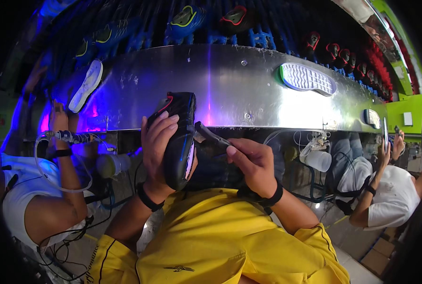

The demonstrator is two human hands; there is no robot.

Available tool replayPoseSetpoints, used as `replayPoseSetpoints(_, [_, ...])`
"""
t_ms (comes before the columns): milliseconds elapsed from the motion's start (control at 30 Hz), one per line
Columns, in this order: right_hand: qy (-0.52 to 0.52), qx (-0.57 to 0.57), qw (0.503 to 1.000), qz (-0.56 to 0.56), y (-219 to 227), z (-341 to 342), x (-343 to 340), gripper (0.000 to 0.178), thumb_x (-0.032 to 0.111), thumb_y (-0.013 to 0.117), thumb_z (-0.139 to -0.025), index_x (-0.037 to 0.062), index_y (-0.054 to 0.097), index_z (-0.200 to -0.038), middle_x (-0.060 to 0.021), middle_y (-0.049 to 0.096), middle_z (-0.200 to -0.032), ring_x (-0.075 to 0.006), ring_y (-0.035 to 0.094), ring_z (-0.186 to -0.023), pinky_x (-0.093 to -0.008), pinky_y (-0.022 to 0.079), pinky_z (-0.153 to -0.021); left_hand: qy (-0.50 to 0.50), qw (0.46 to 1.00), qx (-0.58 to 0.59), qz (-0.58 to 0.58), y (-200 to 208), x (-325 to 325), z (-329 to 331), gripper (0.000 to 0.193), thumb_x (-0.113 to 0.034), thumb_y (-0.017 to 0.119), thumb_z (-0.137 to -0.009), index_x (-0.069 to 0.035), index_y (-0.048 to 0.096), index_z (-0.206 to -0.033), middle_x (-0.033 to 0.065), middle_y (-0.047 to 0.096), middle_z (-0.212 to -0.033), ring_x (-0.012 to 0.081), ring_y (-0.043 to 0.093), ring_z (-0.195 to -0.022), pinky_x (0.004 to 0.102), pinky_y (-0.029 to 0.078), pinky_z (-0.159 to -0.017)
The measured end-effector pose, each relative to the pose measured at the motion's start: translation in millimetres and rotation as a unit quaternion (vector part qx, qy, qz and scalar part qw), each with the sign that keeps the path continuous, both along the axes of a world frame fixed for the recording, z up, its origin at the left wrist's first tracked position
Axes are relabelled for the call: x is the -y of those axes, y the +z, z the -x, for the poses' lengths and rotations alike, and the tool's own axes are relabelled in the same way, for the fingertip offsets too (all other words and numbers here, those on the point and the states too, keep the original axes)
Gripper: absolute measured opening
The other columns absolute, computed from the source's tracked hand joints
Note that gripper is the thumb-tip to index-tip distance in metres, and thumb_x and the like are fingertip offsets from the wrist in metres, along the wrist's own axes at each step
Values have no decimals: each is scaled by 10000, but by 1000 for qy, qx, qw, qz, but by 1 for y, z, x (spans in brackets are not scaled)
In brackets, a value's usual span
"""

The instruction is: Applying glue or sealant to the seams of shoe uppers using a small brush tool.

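L hand [159, 135] clasps black shoe upper [177, 158], toe twd wearer; R hand [252, 163] pinches dark-handled brush [214, 135], head nr shoe's side. Prob. best: steady shoe, light even strokes. Table [234, 78] edge close ahead, mind heel; room betw. white sole [87, 86] & treaded sole [308, 79].

— Where's the glare?
— On the metal surface [220, 94]: white at right, blue-violet at left, 1 thin violet streak between.
— And the edges?
— Blackened corners, strong fisheye bending. Beyond the surface, blue bars [262, 39] lie in deep shadow.
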State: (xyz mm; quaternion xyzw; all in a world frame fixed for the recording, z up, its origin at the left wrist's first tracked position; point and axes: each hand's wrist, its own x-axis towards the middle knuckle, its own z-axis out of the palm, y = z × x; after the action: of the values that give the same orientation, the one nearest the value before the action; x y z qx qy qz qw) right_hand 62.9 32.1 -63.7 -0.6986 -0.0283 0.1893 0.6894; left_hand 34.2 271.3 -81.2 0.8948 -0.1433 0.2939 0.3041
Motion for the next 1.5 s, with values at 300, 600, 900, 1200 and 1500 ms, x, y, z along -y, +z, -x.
replayPoseSetpoints(300, [33,21,998,54,24,-8,11,202,128,718,-1036,-56,764,-1104,-60,709,-799,-91,600,-700,-269,472,-640,2,1000,-9,-11,9,4,1,741,-87,833,-799,-34,467,-1441,229,611,-1411,464,571,-1373,673,293,-1247])
replayPoseSetpoints(600, [19,126,992,10,20,9,15,193,93,717,-1007,-58,747,-1124,-112,676,-800,-190,637,-703,-303,485,-676,26,999,-32,-6,23,17,-8,761,-95,834,-751,-27,523,-1442,209,611,-1421,436,567,-1384,627,294,-1253])
replayPoseSetpoints(900, [-12,221,974,46,37,14,29,266,151,664,-1025,-80,738,-1135,-98,694,-840,-158,619,-752,-289,464,-683,91,994,-52,-29,49,44,-31,712,-79,821,-775,-31,536,-1426,181,623,-1379,408,599,-1321,602,366,-1201])
replayPoseSetpoints(1200, [-59,308,934,171,79,-16,39,218,35,725,-955,-60,749,-1150,-148,714,-870,-203,682,-689,-278,520,-653,75,989,-115,-46,78,47,-58,755,-22,826,-690,-56,550,-1392,175,628,-1318,423,606,-1260,591,396,-1171])
replayPoseSetpoints(1500, [-10,370,923,108,57,-75,26,243,47,726,-933,-59,760,-1148,-161,721,-873,-238,689,-709,-302,523,-670,37,987,-156,-24,89,20,-87,716,-37,847,-688,-52,581,-1353,200,665,-1254,438,635,-1209,488,511,-1059])
